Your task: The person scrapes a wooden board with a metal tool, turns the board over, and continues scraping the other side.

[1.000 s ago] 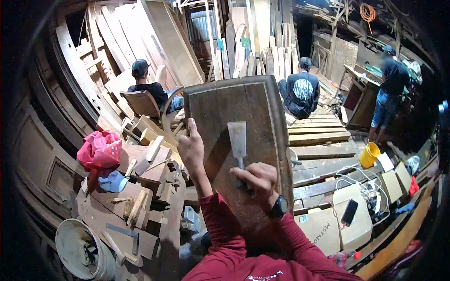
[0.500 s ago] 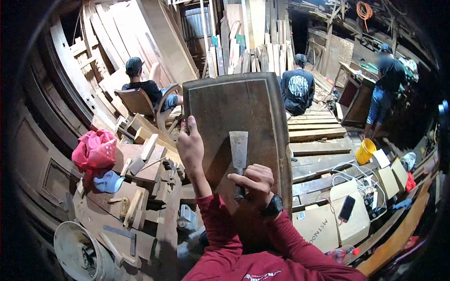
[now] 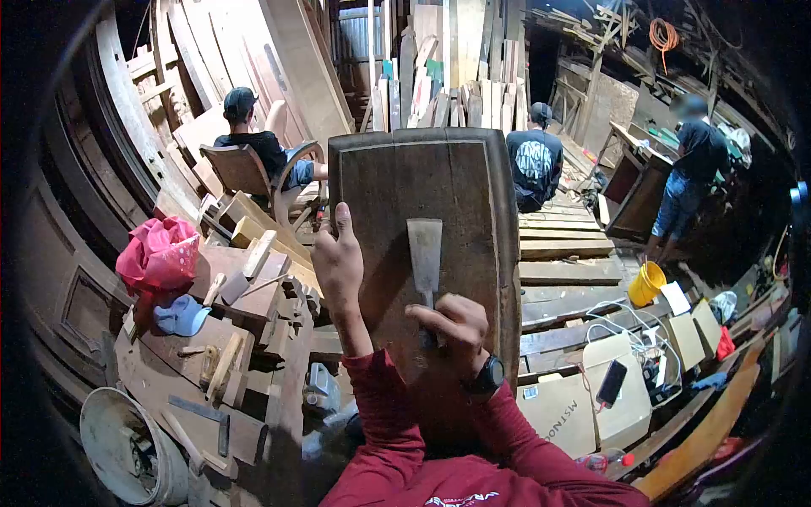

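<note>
A dark brown wooden panel with a raised, moulded border stands in front of me, its near end low by my body. My left hand grips its left edge, thumb up on the face and the other fingers behind the edge, partly hidden. In my right hand is a putty knife, its handle wrapped by the fingers. The broad, pale blade lies over the middle of the panel face and points away from me. A dark shadow falls to the blade's left.
On the left workbench are a pink bag, a cap, a metal square and wood pieces. A bucket stands below. Cardboard holding a phone, cables and a yellow bucket lie right. Three people are farther back.
The putty knife has moved slightly up the panel and a little left. My left hand keeps its hold on the panel's edge. The surroundings shift slightly left in view.
</note>
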Tool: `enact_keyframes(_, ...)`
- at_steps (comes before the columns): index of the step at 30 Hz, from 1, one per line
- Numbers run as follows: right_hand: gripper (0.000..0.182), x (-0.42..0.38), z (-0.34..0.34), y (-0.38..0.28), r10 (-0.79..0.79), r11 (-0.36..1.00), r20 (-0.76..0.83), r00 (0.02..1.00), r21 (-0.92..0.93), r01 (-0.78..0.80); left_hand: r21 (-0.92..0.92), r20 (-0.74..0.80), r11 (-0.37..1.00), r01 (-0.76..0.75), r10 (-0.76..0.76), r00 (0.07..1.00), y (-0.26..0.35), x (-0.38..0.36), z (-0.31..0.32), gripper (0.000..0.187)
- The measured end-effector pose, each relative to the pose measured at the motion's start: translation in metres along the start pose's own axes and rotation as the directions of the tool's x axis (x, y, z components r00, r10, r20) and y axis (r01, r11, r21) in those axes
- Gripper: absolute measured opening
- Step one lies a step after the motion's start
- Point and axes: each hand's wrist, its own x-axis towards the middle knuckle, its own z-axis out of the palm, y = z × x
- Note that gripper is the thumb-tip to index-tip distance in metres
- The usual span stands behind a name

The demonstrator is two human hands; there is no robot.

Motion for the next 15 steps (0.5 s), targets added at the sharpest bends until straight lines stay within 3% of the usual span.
enact_keyframes(2,0.038,0.012,0.004,-0.005,0.095,0.995,-0.042,0.995,-0.008,-0.095,0.025,-0.004,1.000,0.017,-0.017,1.000,0.001,0.000,-0.001,0.072)
enact_keyframes(5,0.042,-0.010,0.001,0.010,-0.083,0.996,0.021,0.996,0.023,0.083,0.014,0.013,0.999,0.045,-0.045,0.999,0.004,-0.001,-0.003,0.072)
enact_keyframes(6,0.043,-0.015,0.004,0.010,-0.078,0.997,0.029,0.997,0.024,0.077,0.009,0.006,1.000,0.026,-0.026,1.000,0.004,0.000,-0.002,0.072)
enact_keyframes(9,0.042,0.010,0.002,-0.013,0.148,0.988,0.043,0.988,0.030,-0.150,0.005,-0.009,1.000,0.007,-0.007,1.000,0.000,-0.001,-0.002,0.073)
enact_keyframes(10,0.043,0.008,0.011,-0.006,0.167,0.986,-0.026,0.986,0.017,-0.166,0.007,-0.010,1.000,0.016,-0.016,1.000,0.000,-0.001,-0.002,0.073)
enact_keyframes(14,0.045,-0.004,0.003,0.003,-0.041,0.998,0.038,0.998,0.056,0.039,-0.008,0.026,0.999,0.046,-0.046,0.999,0.001,0.000,-0.003,0.073)
enact_keyframes(15,0.043,-0.006,0.002,0.003,0.015,0.998,0.045,0.999,0.055,-0.017,0.000,0.014,0.999,0.036,-0.036,0.999,0.001,0.000,-0.003,0.073)
